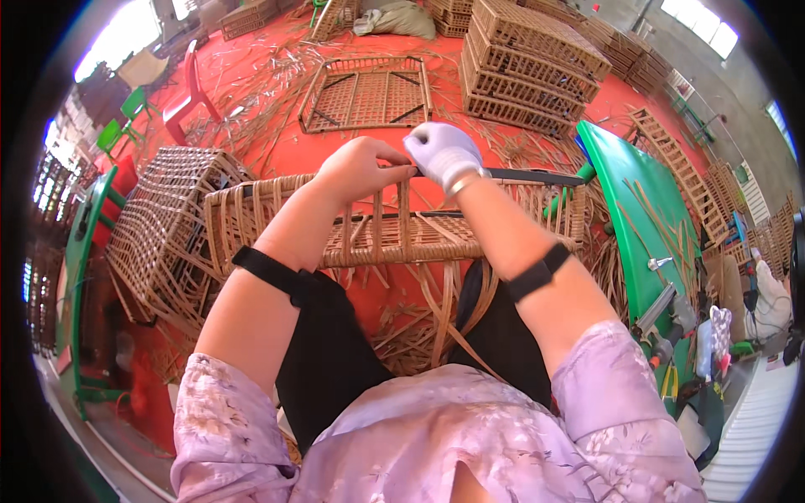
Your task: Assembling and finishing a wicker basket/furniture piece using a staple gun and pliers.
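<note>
A partly woven wicker basket [360, 250] stands on its side before my knees, with a dark bar [537, 176] along its upper edge. At the middle of that edge, my bare left hand [362, 166] pinches thumb and fingers at the top of an upright wicker strip [404, 220]. My right hand [443, 151], in a white glove, is closed into a fist right beside the left fingertips. Whatever it grips is hidden by the glove. Loose wicker strips [443, 314] hang from the basket's lower edge between my legs.
Another woven basket [172, 226] leans at the left. Beyond lies a wicker frame [366, 96] on the red floor among scattered strips, near stacked wicker trays [528, 71]. A green table [641, 226] with tools stands close on the right; a red chair [189, 101] is far left.
</note>
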### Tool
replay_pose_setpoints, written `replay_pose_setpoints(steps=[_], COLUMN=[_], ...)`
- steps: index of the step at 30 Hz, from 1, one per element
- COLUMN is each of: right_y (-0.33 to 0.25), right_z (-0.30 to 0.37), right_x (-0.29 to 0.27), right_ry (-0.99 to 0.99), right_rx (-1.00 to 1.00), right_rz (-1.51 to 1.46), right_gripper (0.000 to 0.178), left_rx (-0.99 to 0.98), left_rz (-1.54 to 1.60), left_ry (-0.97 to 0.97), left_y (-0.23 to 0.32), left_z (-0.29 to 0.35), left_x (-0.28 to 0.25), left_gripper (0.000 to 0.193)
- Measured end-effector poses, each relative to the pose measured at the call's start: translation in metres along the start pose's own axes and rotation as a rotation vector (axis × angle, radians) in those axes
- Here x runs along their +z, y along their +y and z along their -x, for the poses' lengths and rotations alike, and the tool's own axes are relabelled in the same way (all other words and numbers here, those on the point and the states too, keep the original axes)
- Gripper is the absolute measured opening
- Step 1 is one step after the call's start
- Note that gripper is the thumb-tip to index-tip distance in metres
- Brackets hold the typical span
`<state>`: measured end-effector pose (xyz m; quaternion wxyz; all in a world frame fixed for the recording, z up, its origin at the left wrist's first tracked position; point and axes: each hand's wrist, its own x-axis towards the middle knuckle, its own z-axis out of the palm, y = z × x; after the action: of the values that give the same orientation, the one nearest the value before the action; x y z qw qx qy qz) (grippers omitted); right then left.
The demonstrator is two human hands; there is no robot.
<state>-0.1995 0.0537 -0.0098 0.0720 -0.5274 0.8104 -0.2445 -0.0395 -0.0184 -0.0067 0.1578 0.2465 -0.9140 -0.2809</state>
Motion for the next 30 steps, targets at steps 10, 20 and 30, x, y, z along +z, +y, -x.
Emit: replay_pose_setpoints(steps=[10, 20, 30], right_y=[0.033, 0.028, 0.034], right_z=[0.073, 0.073, 0.075], right_x=[0.013, 0.043, 0.043], right_ry=[-0.254, -0.239, -0.194], right_rx=[0.418, 0.189, 0.033], right_rz=[-1.213, -1.229, -1.041], right_gripper=[0.037, 0.026, 0.033], left_rx=[-0.106, 0.040, 0.099], left_rz=[0.181, 0.037, -0.277], left_ry=[-0.219, 0.158, 0.430], left_y=[0.017, 0.008, 0.045], left_z=[-0.007, 0.009, 0.063], left_x=[-0.012, 0.009, 0.044], left_gripper=[0.032, 0.030, 0.019])
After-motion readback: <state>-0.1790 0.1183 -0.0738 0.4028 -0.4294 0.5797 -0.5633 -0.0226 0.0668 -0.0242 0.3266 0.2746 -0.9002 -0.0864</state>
